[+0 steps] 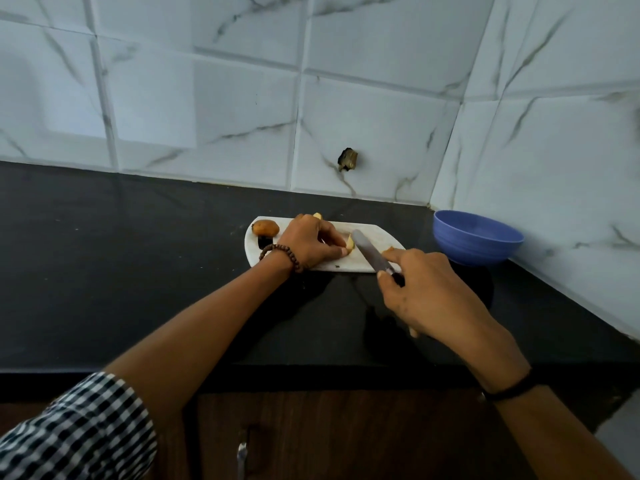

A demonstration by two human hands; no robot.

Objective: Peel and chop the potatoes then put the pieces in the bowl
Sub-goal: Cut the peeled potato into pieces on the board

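A white cutting board (374, 233) lies on the black counter. My left hand (310, 245) presses a pale peeled potato piece (349, 244) down on the board; most of the piece is hidden under the fingers. My right hand (427, 294) grips the handle of a knife (372, 252), whose blade slants up to the left and touches the potato piece. An unpeeled brown potato (265, 227) rests at the board's left end. Another pale potato bit (317, 215) shows just behind my left hand. A blue bowl (476, 237) stands to the right of the board.
The black counter (138, 271) runs left and toward me, ending at a front edge above a brown cabinet with a metal handle (241, 452). Tiled walls meet in a corner behind the bowl. A dark hole (348, 159) marks the back wall.
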